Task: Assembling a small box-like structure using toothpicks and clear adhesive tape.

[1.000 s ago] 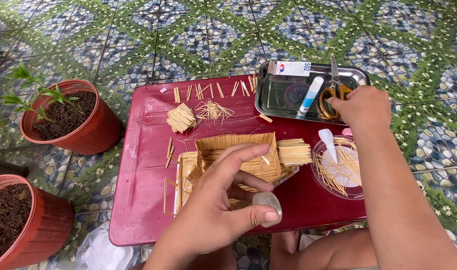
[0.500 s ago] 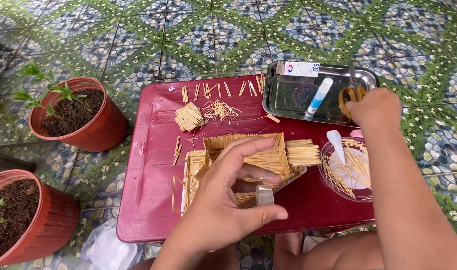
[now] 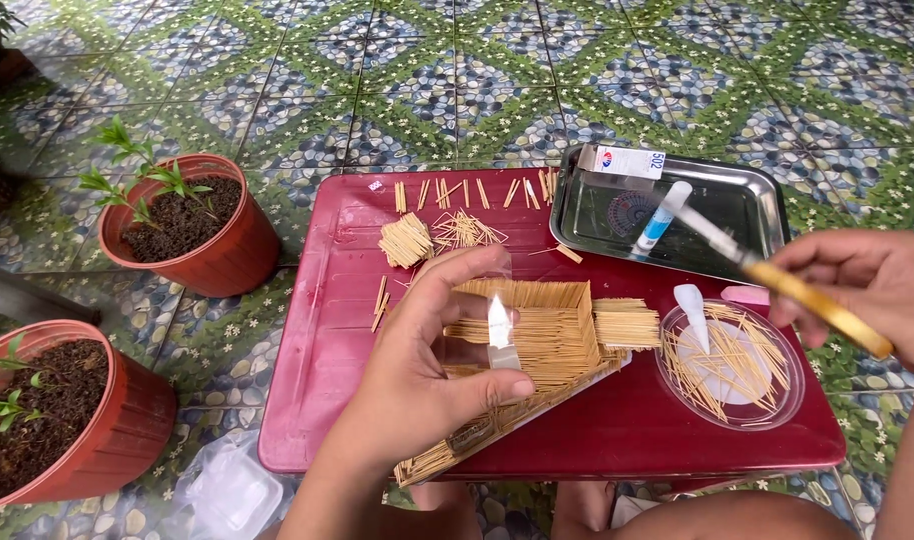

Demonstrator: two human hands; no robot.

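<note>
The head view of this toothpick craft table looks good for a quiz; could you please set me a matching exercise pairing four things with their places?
Things:
1. scissors
2. toothpick model
3. glue tube
4. loose toothpicks

Places:
A. in the round clear dish
B. in the steel tray
C. in the right hand
D. on the red table, under the left hand

Pairs: 1-C, 2-D, 3-B, 4-A
</note>
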